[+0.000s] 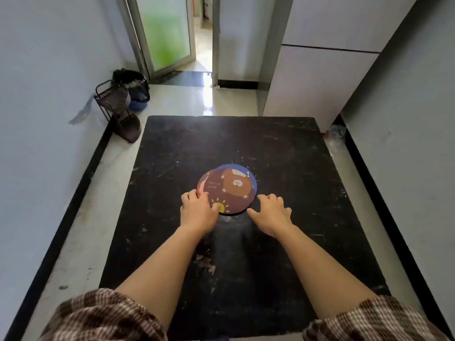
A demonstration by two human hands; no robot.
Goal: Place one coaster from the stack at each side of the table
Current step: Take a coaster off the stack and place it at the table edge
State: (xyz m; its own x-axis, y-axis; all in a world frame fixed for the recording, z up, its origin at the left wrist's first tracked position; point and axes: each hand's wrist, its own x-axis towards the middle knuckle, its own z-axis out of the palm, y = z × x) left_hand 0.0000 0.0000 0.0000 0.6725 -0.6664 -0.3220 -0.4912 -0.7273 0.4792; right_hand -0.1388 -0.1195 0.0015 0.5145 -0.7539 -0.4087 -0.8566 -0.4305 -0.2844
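We stand at a black table [283, 217] that fills most of the view, scuffed and otherwise bare, with pale floor showing on either side and a dark wire rack [118, 109] against the far left wall. Near the middle of the table lies the stack of coasters [227, 188], round and flat. It is fanned rather than squared up: a brown coaster [229, 193] with a bear picture sits on top, slid toward us and to the left, so a crescent of the blue coaster [242, 167] beneath peeks out at the far right edge. We judge that offset is what lets a fingertip catch a single disc.

Our left hand [198, 210] rests on the near left rim of the top coaster, thumb pressing on its printed face and fingers curled over the edge, a pinch on that one piece rather than a full lift. Our right hand [270, 212] lies loosely spread on the table just beside the stack's near right edge, holding nothing. No coaster has reached any side yet.
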